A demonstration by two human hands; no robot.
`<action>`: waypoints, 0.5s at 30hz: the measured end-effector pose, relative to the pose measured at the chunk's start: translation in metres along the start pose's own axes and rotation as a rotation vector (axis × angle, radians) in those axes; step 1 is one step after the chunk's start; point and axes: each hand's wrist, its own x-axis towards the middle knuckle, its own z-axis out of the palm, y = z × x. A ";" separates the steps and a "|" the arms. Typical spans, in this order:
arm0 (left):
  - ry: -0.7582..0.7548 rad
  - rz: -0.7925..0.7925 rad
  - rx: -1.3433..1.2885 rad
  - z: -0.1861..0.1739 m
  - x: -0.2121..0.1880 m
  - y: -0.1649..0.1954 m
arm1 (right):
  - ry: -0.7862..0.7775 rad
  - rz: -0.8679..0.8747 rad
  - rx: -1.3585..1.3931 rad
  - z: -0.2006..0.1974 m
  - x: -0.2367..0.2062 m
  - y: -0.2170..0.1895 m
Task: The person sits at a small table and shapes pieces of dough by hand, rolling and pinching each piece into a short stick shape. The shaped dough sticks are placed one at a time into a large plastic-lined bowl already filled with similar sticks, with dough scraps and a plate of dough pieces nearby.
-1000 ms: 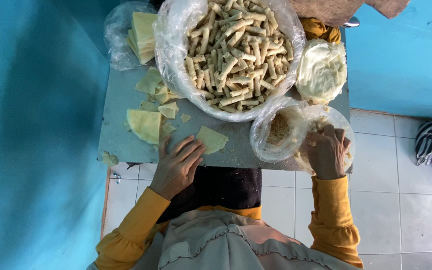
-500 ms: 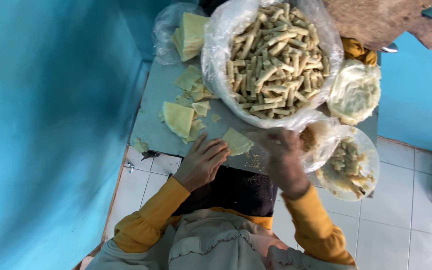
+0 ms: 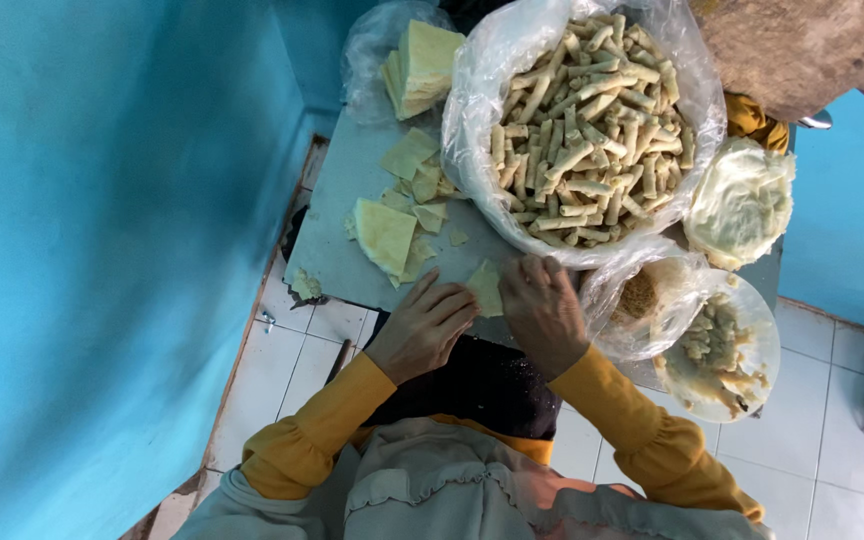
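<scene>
A pale yellow wrapper sheet (image 3: 487,288) lies on the grey table (image 3: 337,250) near its front edge. My left hand (image 3: 422,328) rests on the table with its fingertips on the sheet's left side. My right hand (image 3: 542,310) covers the sheet's right side, fingers bent over it. Both sleeves are mustard yellow. Behind the hands stands a large plastic-lined basin (image 3: 592,120) heaped with finished rolled pastry sticks.
Loose wrapper pieces (image 3: 387,235) lie at the table's left, a bagged stack of wrappers (image 3: 417,65) behind. A bag of filling (image 3: 642,295), a plate of paste (image 3: 717,345) and a bag of pale dough (image 3: 742,205) sit right. A blue wall runs along the left.
My right hand came from the filling bag on the right over to the wrapper sheet beside my left hand. The camera view shifted, so the table sits further right.
</scene>
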 end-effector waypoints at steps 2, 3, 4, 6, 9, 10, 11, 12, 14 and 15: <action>0.016 -0.001 -0.011 0.000 -0.001 0.001 | 0.024 0.039 0.075 -0.001 0.001 0.000; 0.019 -0.003 -0.011 0.001 -0.002 0.001 | 0.090 0.092 0.154 -0.003 0.001 0.000; 0.019 -0.002 -0.008 0.000 -0.002 0.001 | 0.160 0.147 0.235 -0.005 0.002 -0.003; 0.015 -0.001 0.003 0.001 -0.001 0.001 | 0.138 0.149 0.295 -0.009 0.000 -0.012; 0.015 -0.007 0.007 0.003 0.000 0.000 | 0.165 0.144 0.359 -0.015 -0.011 -0.022; 0.018 -0.006 0.005 0.003 0.000 0.000 | 0.183 0.140 0.376 -0.016 -0.014 -0.022; 0.022 0.001 0.005 0.003 0.000 0.000 | 0.207 0.152 0.426 -0.016 -0.016 -0.020; 0.021 0.006 0.012 0.002 0.002 0.000 | 0.234 0.164 0.474 -0.016 -0.019 -0.015; 0.006 0.008 0.014 0.002 0.003 0.004 | 0.227 0.190 0.495 -0.015 -0.025 -0.011; 0.012 0.000 0.004 0.001 0.004 0.007 | 0.200 0.202 0.463 -0.015 -0.028 -0.010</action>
